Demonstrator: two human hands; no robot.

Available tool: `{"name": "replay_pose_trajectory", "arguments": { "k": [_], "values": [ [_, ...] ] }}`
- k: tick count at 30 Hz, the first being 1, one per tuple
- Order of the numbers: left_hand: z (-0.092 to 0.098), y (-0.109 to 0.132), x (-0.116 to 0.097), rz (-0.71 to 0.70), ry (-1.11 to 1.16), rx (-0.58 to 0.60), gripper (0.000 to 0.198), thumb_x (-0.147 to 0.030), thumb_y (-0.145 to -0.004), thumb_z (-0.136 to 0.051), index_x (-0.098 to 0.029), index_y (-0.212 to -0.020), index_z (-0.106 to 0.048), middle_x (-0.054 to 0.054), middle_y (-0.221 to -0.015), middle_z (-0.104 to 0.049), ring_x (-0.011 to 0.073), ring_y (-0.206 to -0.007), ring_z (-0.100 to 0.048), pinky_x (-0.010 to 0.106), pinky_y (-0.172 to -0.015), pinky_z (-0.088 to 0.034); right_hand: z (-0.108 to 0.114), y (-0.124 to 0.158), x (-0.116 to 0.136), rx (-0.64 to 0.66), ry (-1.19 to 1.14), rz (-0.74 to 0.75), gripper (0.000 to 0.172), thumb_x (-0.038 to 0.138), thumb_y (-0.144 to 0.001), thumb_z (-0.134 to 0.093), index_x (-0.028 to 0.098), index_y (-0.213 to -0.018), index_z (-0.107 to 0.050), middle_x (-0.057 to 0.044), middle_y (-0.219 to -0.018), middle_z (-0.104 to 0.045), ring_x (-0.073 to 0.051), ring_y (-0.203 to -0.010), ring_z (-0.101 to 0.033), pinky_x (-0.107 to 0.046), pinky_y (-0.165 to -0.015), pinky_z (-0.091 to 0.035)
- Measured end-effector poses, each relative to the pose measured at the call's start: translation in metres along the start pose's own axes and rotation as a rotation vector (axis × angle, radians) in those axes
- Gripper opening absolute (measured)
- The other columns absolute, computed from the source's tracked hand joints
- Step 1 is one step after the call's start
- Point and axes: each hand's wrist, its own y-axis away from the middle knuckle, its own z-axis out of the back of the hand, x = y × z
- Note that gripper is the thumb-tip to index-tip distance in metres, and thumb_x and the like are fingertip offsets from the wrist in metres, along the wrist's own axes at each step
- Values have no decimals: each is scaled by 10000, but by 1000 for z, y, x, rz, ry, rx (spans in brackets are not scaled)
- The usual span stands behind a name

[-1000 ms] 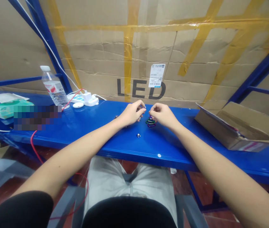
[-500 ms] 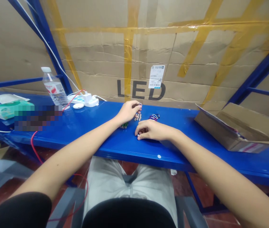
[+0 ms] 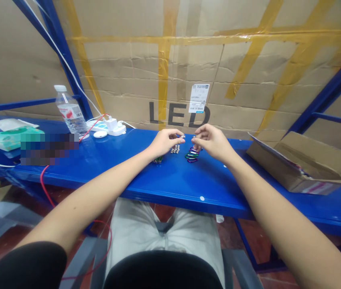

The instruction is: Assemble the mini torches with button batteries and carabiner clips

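Note:
My left hand (image 3: pixel 168 142) is raised over the blue tabletop, thumb and forefinger closed on a small shiny piece (image 3: pixel 183 137) too tiny to name. Facing it across a narrow gap, my right hand (image 3: pixel 212 140) pinches at its fingertips; what it holds there is too small to make out. Below the right hand lies a group of coloured carabiners (image 3: pixel 192 154), purple and green among them. Several small silvery metal pieces (image 3: pixel 175 149) sit in rows beneath the left hand. Small green items (image 3: pixel 158 159) lie by the left wrist, partly hidden by it.
An open cardboard box (image 3: pixel 303 172) stands at the right. On the left are a water bottle (image 3: pixel 70 112), a white power strip (image 3: pixel 114 127), a round white case (image 3: pixel 100 134) and a tissue pack (image 3: pixel 11 138). A large taped carton (image 3: pixel 122 76) rises behind the table (image 3: pixel 170 184).
My right hand has lifted up and away from near the table's front, uncovering the carabiners, and now faces my left hand. The left hand has shifted slightly right, still pinching.

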Motion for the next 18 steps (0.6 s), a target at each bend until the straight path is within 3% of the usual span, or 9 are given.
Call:
{"name": "replay_pose_trajectory", "arguments": {
  "k": [3,11,18],
  "values": [
    [-2,0,2,-22,17,44,260,-367,-785,-742,-172,-956,-738,-26,-623,-613,110,-542,-499,259,-575,-396,-3,0,-1,8,22,12,232,319,-715,-803,195,-821,-638,-6,-575,-644,-167,-525,-609,-312,-524,-506],
    [-5,0,6,-85,48,103,247,-348,-787,-732,-162,-950,-731,37,-902,-726,170,-833,-629,285,-763,-466,-8,3,-1,49,99,78,147,328,-774,-708,193,-821,-740,-26,-669,-679,-173,-581,-627,-339,-600,-531],
    [-4,3,-5,-81,-87,154,356,-366,-980,-426,-148,-848,-675,33,-766,-666,156,-704,-593,289,-686,-452,-6,0,-6,28,-48,-10,314,356,-673,-843,183,-862,-662,-25,-626,-683,-182,-550,-651,-320,-543,-535]
  ]
}}
